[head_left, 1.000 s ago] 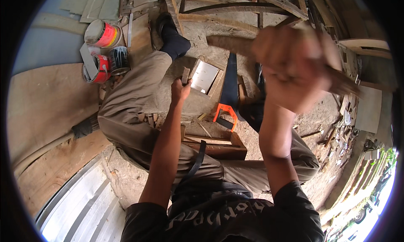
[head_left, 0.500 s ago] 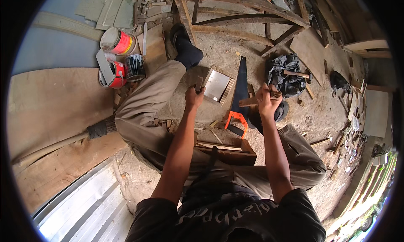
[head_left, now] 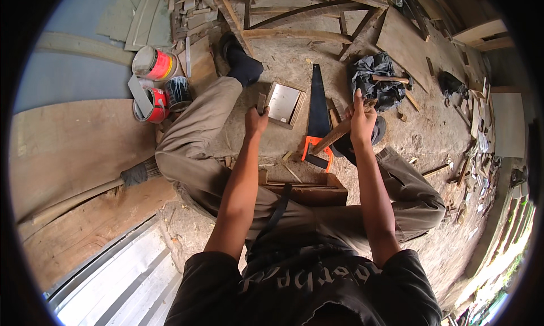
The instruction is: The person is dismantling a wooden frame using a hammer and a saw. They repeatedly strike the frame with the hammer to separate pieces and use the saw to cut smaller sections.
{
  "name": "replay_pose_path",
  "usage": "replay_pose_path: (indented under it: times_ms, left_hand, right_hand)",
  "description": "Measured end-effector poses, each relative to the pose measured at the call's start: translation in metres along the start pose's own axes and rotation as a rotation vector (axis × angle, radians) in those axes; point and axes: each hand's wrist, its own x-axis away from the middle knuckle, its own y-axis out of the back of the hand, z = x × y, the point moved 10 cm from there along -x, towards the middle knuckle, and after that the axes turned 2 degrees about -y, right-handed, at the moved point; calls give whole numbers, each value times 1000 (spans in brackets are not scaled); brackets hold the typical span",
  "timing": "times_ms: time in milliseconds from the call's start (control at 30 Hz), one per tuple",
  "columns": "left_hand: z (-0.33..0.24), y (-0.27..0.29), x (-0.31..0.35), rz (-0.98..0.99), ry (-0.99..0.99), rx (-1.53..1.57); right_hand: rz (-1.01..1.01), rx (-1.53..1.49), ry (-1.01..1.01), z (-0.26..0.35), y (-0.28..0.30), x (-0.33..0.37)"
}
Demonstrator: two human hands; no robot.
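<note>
My left hand [head_left: 256, 121] is closed around a small wood block [head_left: 261, 102] that sticks up past the fingers, beside a shallow wooden box [head_left: 285, 104] with a white bottom. My right hand [head_left: 362, 123] grips a wooden stick [head_left: 339, 134], which slants down to the left with its lower end over the handsaw's handle. Between the hands the handsaw [head_left: 319, 108] lies on the floor, its dark blade pointing away and its orange handle toward me. A second wooden box [head_left: 317, 195] sits close to me between my legs.
Crumpled black plastic [head_left: 377, 71] with a wooden-handled tool [head_left: 391, 79] on it lies right of the saw. Paint cans [head_left: 152, 63] stand at left. A wooden frame [head_left: 306, 34] is at the far side, a broom [head_left: 133, 174] by my left knee, and wood scraps [head_left: 473, 122] at right.
The stick in my right hand has swung from nearly level to a steeper slant and shows more of its length. The block in my left hand stays held. The whole view has shifted slightly.
</note>
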Motion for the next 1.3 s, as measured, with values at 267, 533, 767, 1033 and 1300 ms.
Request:
replay_pose_path:
  times_ms: [267,533,767,1033,1300]
  left_hand:
    - [-5,6,11,-65,80,-19]
    - [45,-6,11,79,392,354]
    - [57,-15,9,95,448,445]
    - [65,-16,18,154,466,410]
    - [64,-17,3,125,390,551]
  right_hand:
    - [-46,-111,65,36,5,5]
    - [450,-311,360,159,-156,55]
    - [530,-18,489,123,-228,70]
    - [518,246,409,13,-210,31]
    - [644,40,558,120,-256,70]
